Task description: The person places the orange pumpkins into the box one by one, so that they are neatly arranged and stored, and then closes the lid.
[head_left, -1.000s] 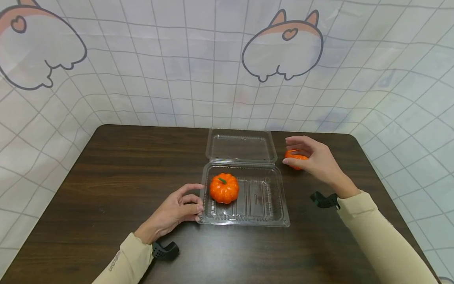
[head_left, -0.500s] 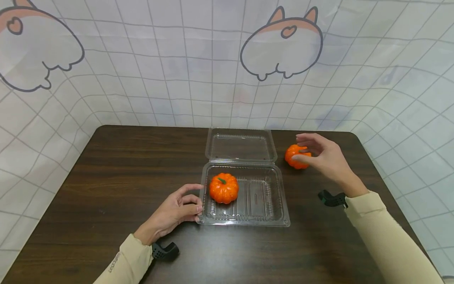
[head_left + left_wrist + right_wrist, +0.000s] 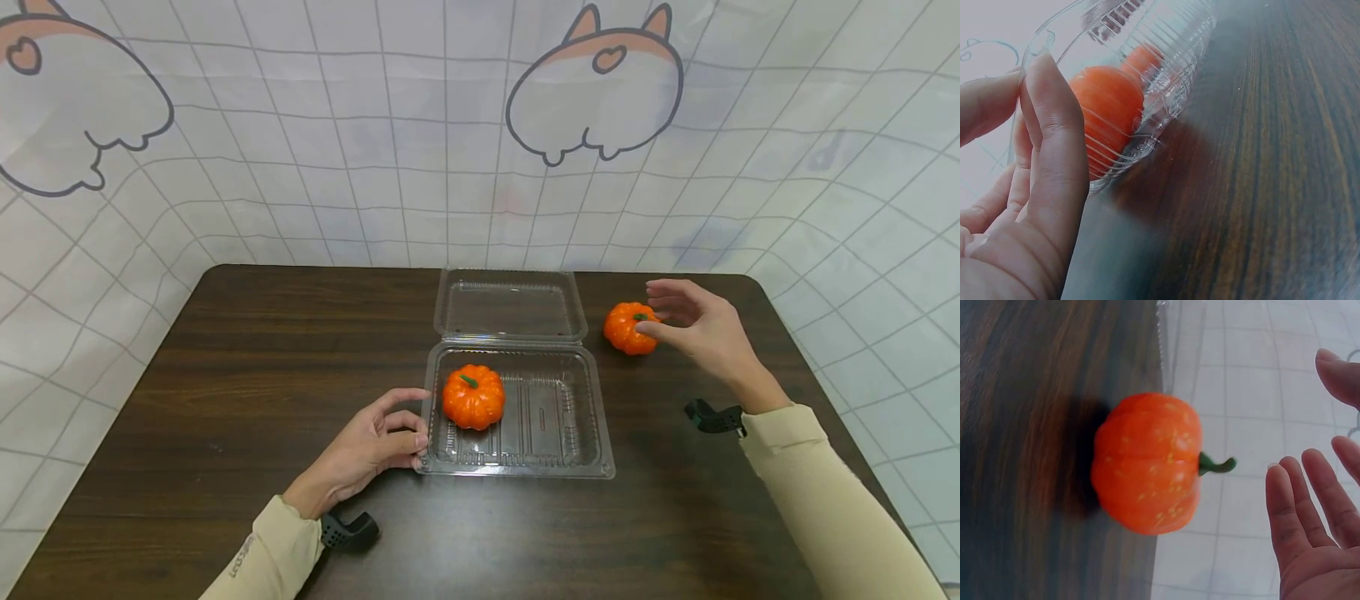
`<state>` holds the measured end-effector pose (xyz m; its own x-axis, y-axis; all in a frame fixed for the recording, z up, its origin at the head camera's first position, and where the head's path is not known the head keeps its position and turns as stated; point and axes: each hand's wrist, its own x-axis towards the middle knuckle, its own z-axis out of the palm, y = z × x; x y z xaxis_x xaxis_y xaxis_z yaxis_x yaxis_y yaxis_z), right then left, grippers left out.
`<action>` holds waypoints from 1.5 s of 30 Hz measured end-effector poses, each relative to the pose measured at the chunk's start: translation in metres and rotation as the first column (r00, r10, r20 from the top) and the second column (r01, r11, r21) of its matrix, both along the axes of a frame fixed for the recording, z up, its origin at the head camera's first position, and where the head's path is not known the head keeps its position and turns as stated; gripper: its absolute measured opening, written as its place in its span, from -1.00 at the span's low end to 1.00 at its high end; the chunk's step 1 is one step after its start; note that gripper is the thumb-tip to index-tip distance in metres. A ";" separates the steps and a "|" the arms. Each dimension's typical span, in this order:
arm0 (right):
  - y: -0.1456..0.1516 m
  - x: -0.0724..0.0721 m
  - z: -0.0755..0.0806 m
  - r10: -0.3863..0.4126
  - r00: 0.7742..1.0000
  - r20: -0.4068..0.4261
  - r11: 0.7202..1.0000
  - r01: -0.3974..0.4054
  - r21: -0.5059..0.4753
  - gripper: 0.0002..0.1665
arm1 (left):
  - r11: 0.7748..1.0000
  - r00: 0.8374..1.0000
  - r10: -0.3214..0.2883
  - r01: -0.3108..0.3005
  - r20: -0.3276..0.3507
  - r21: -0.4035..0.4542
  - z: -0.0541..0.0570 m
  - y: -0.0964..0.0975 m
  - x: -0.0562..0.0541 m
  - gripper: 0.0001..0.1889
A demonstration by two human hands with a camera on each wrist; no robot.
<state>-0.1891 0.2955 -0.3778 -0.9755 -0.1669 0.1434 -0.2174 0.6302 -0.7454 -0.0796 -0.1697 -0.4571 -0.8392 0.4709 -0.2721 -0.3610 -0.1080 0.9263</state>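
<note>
A clear plastic clamshell container (image 3: 592, 417) lies opened flat on the table, its lid (image 3: 510, 310) folded back toward the wall. Inside its left half sits a small orange pumpkin (image 3: 474, 398) with a green stem. My left hand (image 3: 367, 446) pinches the container's left rim between thumb and fingers, as the left wrist view also shows (image 3: 1047, 144). Right of the lid, a second orange pumpkin (image 3: 628, 329) rests on the table, stem up. Beside it my right hand (image 3: 701, 329) hovers with fingers spread and nothing in them; the right wrist view shows a gap between fingertips and stem.
The dark wood-grain table (image 3: 300, 350) ends at a white gridded cloth wall (image 3: 360, 167) with cartoon animal drawings, which also rises along both sides. A black strap piece hangs at each wrist.
My right hand has drawn back to the right from the second pumpkin, which now shows almost whole. The left hand, the container and the pumpkin inside have stayed put.
</note>
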 end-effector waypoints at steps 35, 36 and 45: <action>0.030 -0.013 -0.046 -0.088 0.993 0.074 0.996 0.086 0.031 -0.11 | 0.999 1.000 -0.003 0.003 -0.011 0.040 -0.002 -0.001 0.001 -0.33; 0.030 -0.014 -0.048 -0.088 0.993 0.079 0.996 0.086 0.032 -0.10 | 0.999 1.000 -0.003 0.003 -0.011 0.040 -0.002 -0.001 0.001 -0.33; 0.030 -0.013 -0.060 -0.065 0.992 0.108 0.998 0.065 0.003 -0.07 | 1.000 1.000 0.004 -0.004 0.008 0.026 -0.001 0.000 0.001 -0.32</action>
<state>-0.2023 0.3256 -0.4381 -0.9940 -0.1027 0.0363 -0.0940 0.6399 -0.7627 -0.0791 -0.1699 -0.4577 -0.8391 0.4746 -0.2660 -0.3674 -0.1338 0.9204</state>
